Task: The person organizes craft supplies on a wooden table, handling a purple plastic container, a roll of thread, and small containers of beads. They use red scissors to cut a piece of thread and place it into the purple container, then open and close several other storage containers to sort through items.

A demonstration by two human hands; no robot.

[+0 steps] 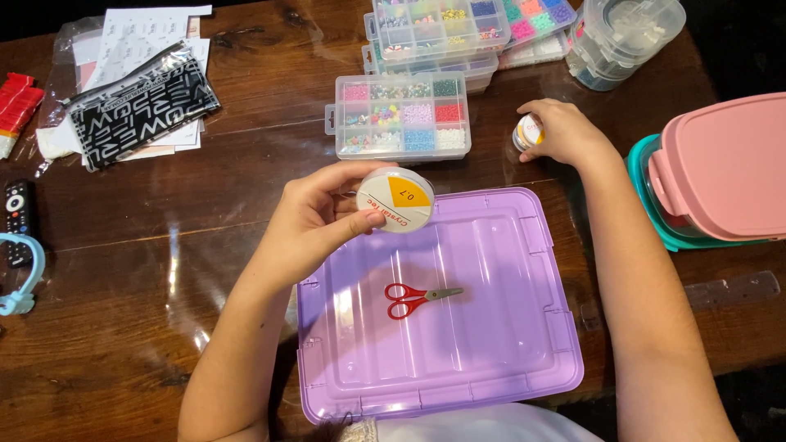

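My left hand [315,221] holds a round clear spool of elastic cord [399,199] with a white and orange label, just above the far edge of a purple plastic lid [491,344]. Small red-handled scissors [417,298] lie shut on the middle of that lid. My right hand [561,131] rests on the wooden table [147,286] farther back right, its fingers closed around a second, smaller spool [528,133] with a white and orange label.
A clear compartment box of coloured beads [403,115] stands behind the lid, with more bead boxes [442,29] and a clear round tub [622,37] beyond. A pink-lidded teal container [720,172] is at right. Papers, a black patterned pouch [139,102] and a remote [18,206] lie left.
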